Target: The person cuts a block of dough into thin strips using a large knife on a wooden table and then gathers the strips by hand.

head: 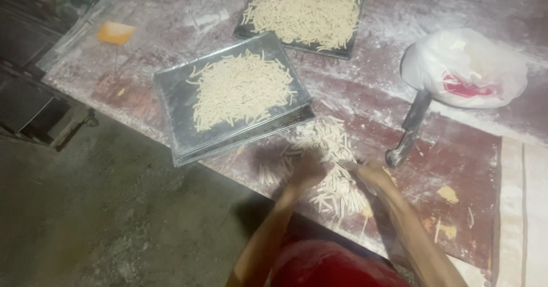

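Reaching into the loose pile of dough strips (331,167) on the floured red table (456,150): left hand (305,170) and right hand (368,172) at either side of it, both blurred, so cannot tell whether spread or pinching. Pale, short, thin sticks, dusted white, scattered untidily near the table's edge. Just beyond the pile, a metal tray (177,116) heaped with the same strips; right of the pile, a dark-handled knife (408,130) and a white plastic bag (465,64); farthest, a second tray (251,30).

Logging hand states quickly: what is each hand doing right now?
Left hand: in the loose dough strips; grip cannot be told.
Right hand: same pile; cannot be told.
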